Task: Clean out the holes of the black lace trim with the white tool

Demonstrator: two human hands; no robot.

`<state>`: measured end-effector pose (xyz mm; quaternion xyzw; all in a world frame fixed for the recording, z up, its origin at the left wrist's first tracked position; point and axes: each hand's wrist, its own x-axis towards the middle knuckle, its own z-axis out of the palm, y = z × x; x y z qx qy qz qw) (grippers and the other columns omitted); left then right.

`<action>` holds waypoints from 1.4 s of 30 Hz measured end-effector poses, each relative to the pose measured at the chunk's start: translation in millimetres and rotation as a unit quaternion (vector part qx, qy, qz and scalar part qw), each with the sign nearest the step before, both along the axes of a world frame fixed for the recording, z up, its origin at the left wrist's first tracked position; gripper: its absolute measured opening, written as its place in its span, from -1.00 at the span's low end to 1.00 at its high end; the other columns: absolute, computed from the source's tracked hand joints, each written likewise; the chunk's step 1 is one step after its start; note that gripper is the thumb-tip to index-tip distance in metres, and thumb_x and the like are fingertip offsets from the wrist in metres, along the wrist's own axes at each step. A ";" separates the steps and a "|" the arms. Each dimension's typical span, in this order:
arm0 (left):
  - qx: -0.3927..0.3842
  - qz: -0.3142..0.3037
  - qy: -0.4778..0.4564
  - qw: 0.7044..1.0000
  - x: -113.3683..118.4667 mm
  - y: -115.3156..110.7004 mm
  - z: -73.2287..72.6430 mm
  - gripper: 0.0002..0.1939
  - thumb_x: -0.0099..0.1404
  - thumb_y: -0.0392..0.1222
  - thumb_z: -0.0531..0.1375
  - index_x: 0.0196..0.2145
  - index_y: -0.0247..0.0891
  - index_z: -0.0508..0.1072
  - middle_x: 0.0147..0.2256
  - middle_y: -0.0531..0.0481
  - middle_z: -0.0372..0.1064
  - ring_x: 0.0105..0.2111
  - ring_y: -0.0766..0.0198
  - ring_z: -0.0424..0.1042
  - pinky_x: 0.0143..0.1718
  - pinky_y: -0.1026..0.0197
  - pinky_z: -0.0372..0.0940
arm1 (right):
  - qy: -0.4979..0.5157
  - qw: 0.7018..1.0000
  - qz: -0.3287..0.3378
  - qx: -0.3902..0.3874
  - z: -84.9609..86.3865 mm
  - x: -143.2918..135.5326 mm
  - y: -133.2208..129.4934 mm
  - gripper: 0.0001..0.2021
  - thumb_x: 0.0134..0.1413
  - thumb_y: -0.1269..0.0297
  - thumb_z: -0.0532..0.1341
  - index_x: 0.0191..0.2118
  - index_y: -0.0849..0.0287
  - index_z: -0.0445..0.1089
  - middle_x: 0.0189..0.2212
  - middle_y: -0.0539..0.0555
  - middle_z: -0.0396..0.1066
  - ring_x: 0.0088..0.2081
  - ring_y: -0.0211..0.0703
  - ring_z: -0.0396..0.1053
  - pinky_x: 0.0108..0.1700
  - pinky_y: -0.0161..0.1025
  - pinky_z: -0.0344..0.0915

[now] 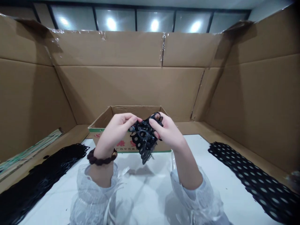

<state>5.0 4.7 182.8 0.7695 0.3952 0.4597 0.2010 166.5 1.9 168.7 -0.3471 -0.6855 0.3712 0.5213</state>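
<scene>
A crumpled black perforated sheet [142, 134] with round holes hangs between my hands, its lower end narrowing to a point. Some shiny clear film seems to cling to it, though I cannot make that out surely. My left hand [123, 123] pinches its upper left edge between thumb and fingertips. On the other side, my right hand [165, 128] grips the upper right part, with the thumb over the front and black loops showing between the fingers. The sheet is held above the white table [142, 193], in front of an open cardboard box [103, 136].
Large cardboard walls [126, 84] enclose the back and both sides. A long pile of black strips [39, 178] lies at left, and a stack of black perforated strips [255, 181] lies at right. Flat cardboard edges [32, 150] lean by the left wall.
</scene>
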 end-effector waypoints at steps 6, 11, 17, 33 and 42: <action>0.113 0.275 -0.201 0.933 -15.5 49.5 -21.2 -0.58 0.32 -0.02 -0.14 -0.29 -0.31 0.41 -0.57 0.02 0.34 -0.60 0.35 0.31 -0.53 0.32 0.19 | -0.020 0.999 -0.037 -0.004 0.1 2.5 1.6 -0.80 0.09 0.19 0.06 -0.43 0.15 0.03 -0.62 -0.16 0.03 -0.69 -0.46 0.08 -0.65 -0.43 0.00; 0.078 0.319 0.026 0.944 -34.8 82.1 -35.3 -0.77 0.16 -0.14 0.11 -0.29 -0.29 0.46 -0.36 -0.12 0.45 -0.35 0.17 0.39 -0.25 0.18 0.24 | 0.033 0.998 -0.051 0.003 2.9 5.6 3.6 -0.79 0.09 0.19 0.06 -0.44 0.16 0.03 -0.57 -0.15 0.01 -0.70 -0.51 0.08 -0.63 -0.44 0.00; 0.043 0.036 0.051 0.997 -15.1 28.1 -8.7 -0.68 0.19 -0.02 0.10 -0.18 -0.25 0.42 -0.30 -0.05 0.44 -0.32 0.23 0.41 -0.28 0.25 0.27 | 0.063 0.994 -0.084 0.011 0.1 3.2 9.4 -0.81 0.09 0.21 0.07 -0.44 0.16 0.05 -0.59 -0.16 0.03 -0.71 -0.52 0.09 -0.63 -0.44 0.00; 0.098 0.178 -0.301 0.932 -16.7 45.7 -17.2 -0.66 0.21 -0.03 0.06 -0.25 -0.34 0.45 -0.50 -0.03 0.38 -0.56 0.39 0.31 -0.53 0.36 0.20 | -0.030 0.998 -0.039 0.025 3.9 3.2 -7.1 -0.82 0.10 0.16 0.07 -0.39 0.14 0.09 -0.59 -0.14 0.07 -0.72 -0.47 0.12 -0.68 -0.44 0.04; -0.064 0.021 -0.013 0.998 -19.4 67.6 -32.8 -0.46 0.28 -0.01 -0.01 0.13 -0.34 0.17 0.04 -0.26 0.26 0.03 0.13 0.26 0.02 0.14 0.16 | 0.002 0.998 0.056 0.000 4.5 10.0 -0.3 -0.82 0.04 0.15 0.15 -0.33 0.13 0.20 -0.55 -0.11 0.13 -0.69 -0.47 0.10 -0.68 -0.45 0.03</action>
